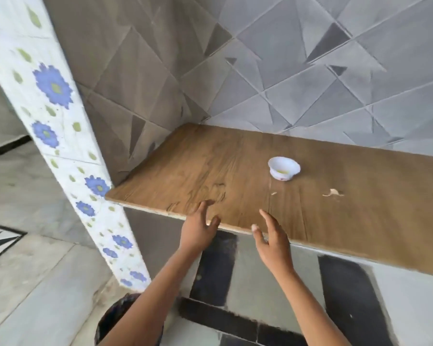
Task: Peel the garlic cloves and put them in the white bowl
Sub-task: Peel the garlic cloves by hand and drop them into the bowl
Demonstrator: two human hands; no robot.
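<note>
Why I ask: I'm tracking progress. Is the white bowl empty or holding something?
Not empty: the white bowl, upright on the counter, holds something pale yellow; whether garlic, cannot tell.

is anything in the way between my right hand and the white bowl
Nothing visible does. Between the right hand and the white bowl lies only bare wooden counter, apart from a tiny pale scrap lying flat. A larger pale piece sits off to the right.

Bright, even daylight; soft motion blur, wide-angle bending.
</note>
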